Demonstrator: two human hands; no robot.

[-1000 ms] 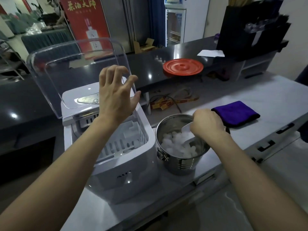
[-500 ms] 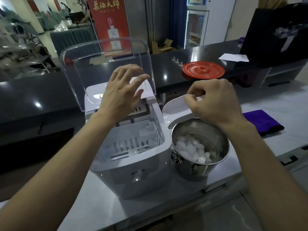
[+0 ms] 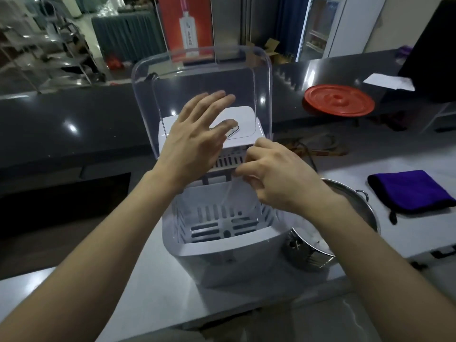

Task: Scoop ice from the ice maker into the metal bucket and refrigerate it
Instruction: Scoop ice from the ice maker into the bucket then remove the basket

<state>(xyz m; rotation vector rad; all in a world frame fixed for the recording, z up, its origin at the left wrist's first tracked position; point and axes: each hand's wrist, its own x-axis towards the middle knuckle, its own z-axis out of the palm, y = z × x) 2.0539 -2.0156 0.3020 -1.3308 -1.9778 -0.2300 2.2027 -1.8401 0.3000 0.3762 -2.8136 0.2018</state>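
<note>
The white ice maker (image 3: 222, 262) stands on the pale counter with its clear lid (image 3: 202, 77) tipped up and back. I see no ice in its slotted basket (image 3: 217, 225). My left hand (image 3: 195, 141) hovers with straight, spread fingers over the machine's top, just in front of the lid. My right hand (image 3: 278, 178) pinches the pale translucent scoop (image 3: 228, 193), which hangs faintly visible into the basket. The metal bucket (image 3: 365, 206) stands right of the machine, mostly hidden behind my right forearm.
A purple cloth (image 3: 409, 191) lies on the counter right of the bucket. On the dark raised counter behind sit a red round lid (image 3: 339, 99) and a white paper (image 3: 389, 81). Cables lie behind the bucket.
My right hand lifted the scoop out of the bucket and carried it left over the ice maker's basket. My left hand stayed near the lid. The view shifted towards the machine.
</note>
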